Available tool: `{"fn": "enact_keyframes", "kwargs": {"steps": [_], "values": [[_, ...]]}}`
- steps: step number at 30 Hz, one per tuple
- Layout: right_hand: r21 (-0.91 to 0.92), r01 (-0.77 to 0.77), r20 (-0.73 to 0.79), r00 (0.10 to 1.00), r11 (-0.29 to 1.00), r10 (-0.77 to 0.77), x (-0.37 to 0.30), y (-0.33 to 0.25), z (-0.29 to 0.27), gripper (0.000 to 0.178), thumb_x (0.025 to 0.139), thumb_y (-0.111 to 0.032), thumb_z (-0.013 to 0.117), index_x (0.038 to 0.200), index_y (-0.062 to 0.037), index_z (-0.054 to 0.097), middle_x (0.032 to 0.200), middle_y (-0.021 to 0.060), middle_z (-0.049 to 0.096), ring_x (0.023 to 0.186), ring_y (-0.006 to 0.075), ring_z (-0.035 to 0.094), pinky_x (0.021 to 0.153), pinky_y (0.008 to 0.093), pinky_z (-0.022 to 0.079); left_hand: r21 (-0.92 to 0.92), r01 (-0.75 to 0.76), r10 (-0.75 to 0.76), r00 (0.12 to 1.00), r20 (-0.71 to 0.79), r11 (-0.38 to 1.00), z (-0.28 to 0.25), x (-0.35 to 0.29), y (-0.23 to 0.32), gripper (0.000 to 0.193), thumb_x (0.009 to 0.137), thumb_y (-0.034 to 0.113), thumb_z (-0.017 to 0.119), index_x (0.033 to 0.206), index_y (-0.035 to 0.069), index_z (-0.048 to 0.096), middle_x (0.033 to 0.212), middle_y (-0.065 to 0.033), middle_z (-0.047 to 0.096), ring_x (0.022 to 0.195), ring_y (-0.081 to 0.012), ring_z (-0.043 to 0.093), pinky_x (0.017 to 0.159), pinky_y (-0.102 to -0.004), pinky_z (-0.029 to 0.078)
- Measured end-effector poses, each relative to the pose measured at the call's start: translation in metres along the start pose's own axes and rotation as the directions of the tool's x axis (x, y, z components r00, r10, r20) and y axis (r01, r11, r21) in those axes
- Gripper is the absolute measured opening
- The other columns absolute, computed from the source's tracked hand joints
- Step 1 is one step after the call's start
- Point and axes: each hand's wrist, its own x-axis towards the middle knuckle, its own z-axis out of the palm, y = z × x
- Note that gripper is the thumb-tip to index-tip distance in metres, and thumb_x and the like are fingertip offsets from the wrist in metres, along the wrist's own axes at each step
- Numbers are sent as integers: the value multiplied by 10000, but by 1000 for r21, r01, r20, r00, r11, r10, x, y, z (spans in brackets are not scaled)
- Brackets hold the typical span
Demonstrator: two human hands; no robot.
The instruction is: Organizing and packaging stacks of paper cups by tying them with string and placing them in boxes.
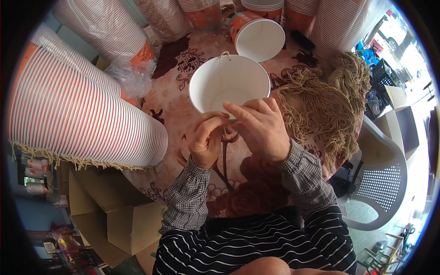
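An open paper bucket (211, 82), white inside, stands in front of me on the table. A thin tan cord (224, 56) loops over its far rim and runs down the inside toward my hands. At the near rim, my left hand (208, 137) is closed, with thumb and fingertips pinched on the cord. Close against it, my right hand (259, 126) is also closed, its fingertips meeting at the same spot. A short bit of cord shows between the hands. My fingers cover the exact grip and that part of the rim.
A long stack of nested orange-and-white buckets (91, 114) lies at left, with cords beneath it. More wrapped stacks (101, 27) line the back. Another bucket (261, 40) lies tipped beyond mine. Loose tan cords (316, 105) are heaped at right, near a plastic chair (380, 183). Cardboard boxes (119, 220) stand lower left.
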Motion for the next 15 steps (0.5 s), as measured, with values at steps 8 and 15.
{"fn": "enact_keyframes", "kwargs": {"steps": [8,15], "values": [[98,-45,-37,998,994,48,-4,8,-3,138,767,-110,718,899,-110,680,945,-15,690,883,180,593,879,350,412,75,-74,74,997,6,994,4,7,5,141,900,-105,574,1004,-23,621,980,-101,604,715,-143,629,620,-248,526],[73,-63,-99,993,995,70,-3,12,0,153,763,-90,717,903,-91,653,1038,12,667,995,220,586,900,378,423,-46,120,-121,992,-21,992,3,5,8,160,891,-83,591,1039,-24,611,1034,-100,576,738,-120,618,632,-228,510]]}}
